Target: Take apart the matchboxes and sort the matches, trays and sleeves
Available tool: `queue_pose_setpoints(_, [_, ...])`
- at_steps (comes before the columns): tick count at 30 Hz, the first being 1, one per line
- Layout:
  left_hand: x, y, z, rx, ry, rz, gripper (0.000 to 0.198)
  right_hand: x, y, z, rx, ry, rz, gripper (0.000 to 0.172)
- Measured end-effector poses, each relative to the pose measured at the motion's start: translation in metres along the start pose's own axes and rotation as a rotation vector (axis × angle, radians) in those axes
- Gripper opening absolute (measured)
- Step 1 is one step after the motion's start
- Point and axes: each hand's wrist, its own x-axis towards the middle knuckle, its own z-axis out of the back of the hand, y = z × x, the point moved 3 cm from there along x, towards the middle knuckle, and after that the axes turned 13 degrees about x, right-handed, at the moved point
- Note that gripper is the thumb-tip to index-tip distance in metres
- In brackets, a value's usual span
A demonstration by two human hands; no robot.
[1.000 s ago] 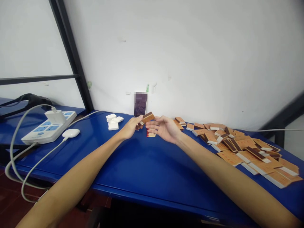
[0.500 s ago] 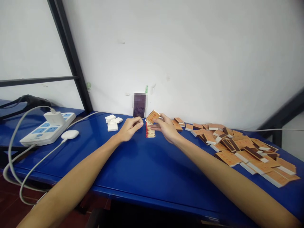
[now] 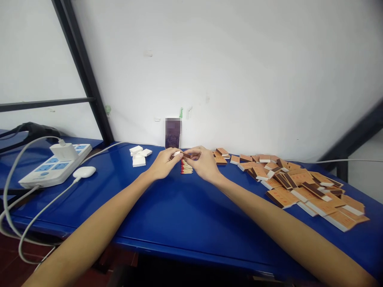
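Between my two hands is one matchbox (image 3: 186,155), its dark striking side facing me and a white tray end showing at its left. The fingers of my left hand (image 3: 163,163) close on that white end. My right hand (image 3: 204,162) grips the box's sleeve from the other side. Just below the fingers lies a row of red-headed matches (image 3: 187,167) on the blue table, partly covered by my right hand. Several small white boxes (image 3: 139,160) sit left of my left hand.
A large heap of orange-brown matchboxes (image 3: 302,179) spreads over the right of the table (image 3: 191,223). A dark phone (image 3: 173,133) leans on the wall behind my hands. At left are a power strip (image 3: 56,165), a white charging puck (image 3: 84,172) and loose cables.
My left hand has come to the matchbox and taken its left end. My right hand has turned the box from its printed face to its dark side. The view has shifted slightly.
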Motion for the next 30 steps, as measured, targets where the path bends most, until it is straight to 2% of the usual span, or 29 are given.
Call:
queue_pose_setpoints(3, [0.002,0.006,0.005,-0.033,0.035,0.017,0.039,-0.001,0.001,-0.004,-0.119,0.020,0.081,0.021])
queue_pose_setpoints(7, [0.004,0.018,0.012,-0.101,0.177,0.044,0.044,0.006,0.006,-0.017,-0.218,0.060,0.161,0.032])
queue_pose_setpoints(11, [0.002,0.036,0.022,-0.112,0.237,0.057,0.047,0.021,0.010,-0.032,-0.290,0.184,0.154,0.027])
queue_pose_setpoints(13, [0.000,0.046,0.027,-0.067,0.254,0.102,0.059,0.028,0.008,-0.038,-0.310,0.302,0.136,0.021])
queue_pose_setpoints(16, [-0.003,0.059,0.031,-0.040,0.280,0.187,0.088,0.035,0.001,-0.043,-0.317,0.473,0.108,0.017])
queue_pose_setpoints(17, [-0.004,0.061,0.032,-0.022,0.278,0.188,0.090,0.036,-0.001,-0.044,-0.318,0.502,0.113,0.017])
queue_pose_setpoints(22, [-0.002,0.068,0.033,0.239,0.247,0.132,0.053,0.037,-0.014,-0.049,-0.323,0.511,0.144,0.029])
queue_pose_setpoints(25, [-0.002,0.078,0.030,0.321,0.251,0.148,0.051,0.033,-0.018,-0.055,-0.368,0.507,0.141,0.029])
queue_pose_setpoints(30, [-0.003,0.093,0.025,0.310,0.240,0.134,0.046,0.029,-0.022,-0.057,-0.438,0.496,0.166,0.032])
